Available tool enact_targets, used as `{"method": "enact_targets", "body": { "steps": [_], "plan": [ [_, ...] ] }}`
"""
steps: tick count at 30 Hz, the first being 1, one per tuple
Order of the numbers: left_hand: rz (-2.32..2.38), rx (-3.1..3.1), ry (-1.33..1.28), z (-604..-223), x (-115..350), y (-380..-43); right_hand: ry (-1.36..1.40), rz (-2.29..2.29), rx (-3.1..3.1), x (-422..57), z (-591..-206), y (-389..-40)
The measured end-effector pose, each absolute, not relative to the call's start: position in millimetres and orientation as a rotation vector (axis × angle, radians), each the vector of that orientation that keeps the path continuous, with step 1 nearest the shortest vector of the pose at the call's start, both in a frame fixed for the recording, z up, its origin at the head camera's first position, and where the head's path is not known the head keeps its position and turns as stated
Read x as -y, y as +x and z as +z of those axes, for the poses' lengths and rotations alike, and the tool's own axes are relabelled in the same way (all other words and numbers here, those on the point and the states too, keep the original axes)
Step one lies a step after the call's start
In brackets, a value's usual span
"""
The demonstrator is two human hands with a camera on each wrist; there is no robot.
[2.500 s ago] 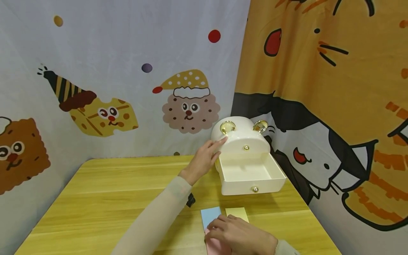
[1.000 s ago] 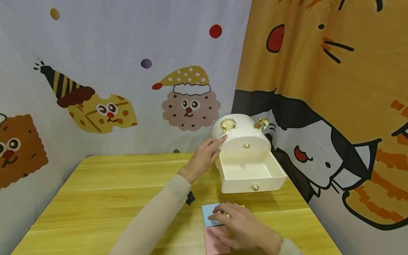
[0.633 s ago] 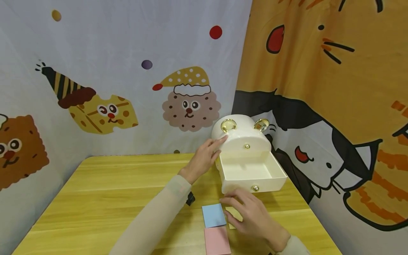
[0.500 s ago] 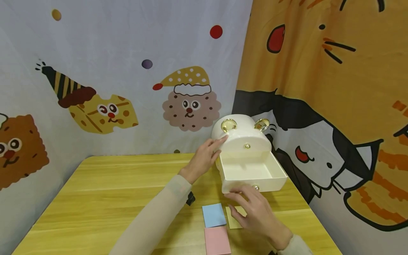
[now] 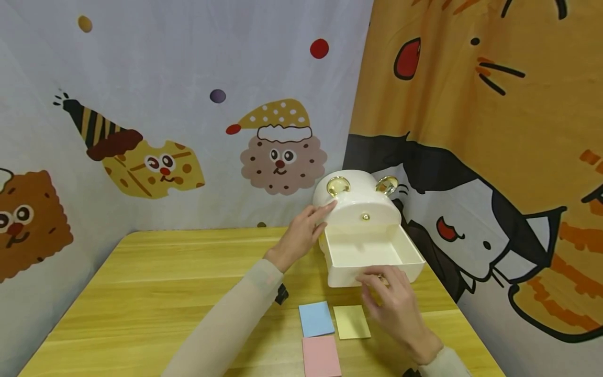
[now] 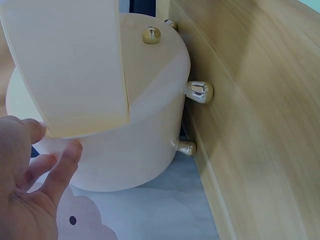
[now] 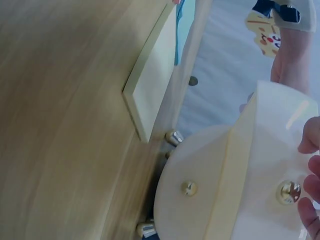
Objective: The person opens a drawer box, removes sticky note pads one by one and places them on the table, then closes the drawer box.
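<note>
A white storage box (image 5: 363,201) with gold ears stands at the right of the table, its lower drawer (image 5: 344,277) pulled out, with nothing visible inside. My left hand (image 5: 301,233) rests against the box's left side; in the left wrist view its fingertips touch the box beside the drawer's base. My right hand (image 5: 398,309) is at the drawer's front with fingers loosely bent. In the right wrist view the fingertips are close around the gold knob (image 7: 289,192), and no grip on it shows. Nearer me lie a blue (image 5: 316,318), a yellow sticky note pad (image 5: 352,322) and a pink one (image 5: 321,356).
The wooden table (image 5: 165,303) extends to the left. A small black item (image 5: 281,294) shows by the left wrist. Behind are a white printed curtain (image 5: 188,63) and an orange cat-print curtain (image 5: 438,99), close to the box's right side.
My right hand has left the sticky note pads, first over the pink and then the yellow, and moved forward and right to the drawer's knob. My left hand has stayed on the box.
</note>
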State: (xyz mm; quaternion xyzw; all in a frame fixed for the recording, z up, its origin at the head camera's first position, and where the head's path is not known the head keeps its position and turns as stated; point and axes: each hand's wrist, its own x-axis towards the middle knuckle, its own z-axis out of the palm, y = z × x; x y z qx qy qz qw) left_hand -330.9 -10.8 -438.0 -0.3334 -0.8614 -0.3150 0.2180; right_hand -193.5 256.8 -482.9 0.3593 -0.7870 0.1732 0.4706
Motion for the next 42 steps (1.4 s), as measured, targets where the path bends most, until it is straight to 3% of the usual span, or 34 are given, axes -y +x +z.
{"method": "enact_targets", "body": {
  "steps": [22, 42],
  "plan": [
    [-0.893, 2.359, -0.927, -440.6, 11.9, -329.7, 0.82, 0.447, 1.999, -273.1, -485.2, -202.5],
    [-0.989, 2.411, -0.908, -438.9, 10.3, -328.9, 0.823, 0.386, 2.028, -272.6, -476.7, -241.3]
  ]
}}
